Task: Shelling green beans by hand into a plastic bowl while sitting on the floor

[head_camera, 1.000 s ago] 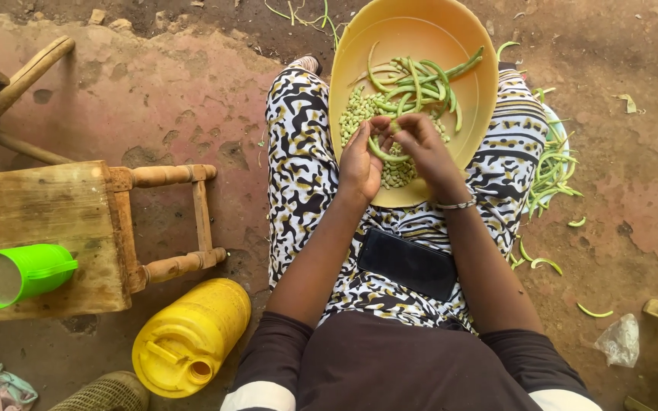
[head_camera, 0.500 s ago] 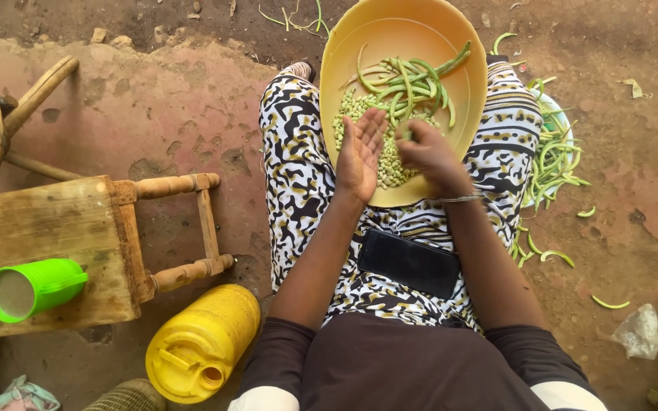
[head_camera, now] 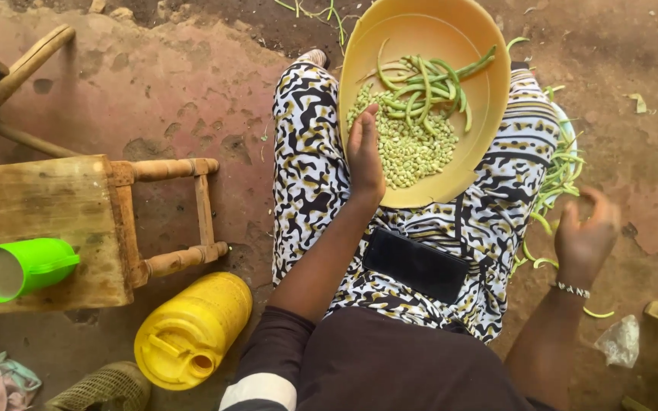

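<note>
Left hand [head_camera: 365, 152] open, flat on rim of one yellow bowl [head_camera: 481, 164] on lap | right hand [head_camera: 586, 234] blurred, grip unclear, over discarded pods [head_camera: 561, 179] on ground | bowl: several green bean pods [head_camera: 428, 84], one heap of shelled beans [head_camera: 413, 148] | one yellow jerrycan [head_camera: 192, 331], one green cup [head_camera: 18, 266], one wooden stool [head_camera: 47, 213].

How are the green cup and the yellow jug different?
The green cup is small and rests on the wooden stool; the yellow jug is much bigger and sits on the ground. The cup has a wide open mouth; the jug has a narrow spout and a handle. Both lie on their sides.
</note>
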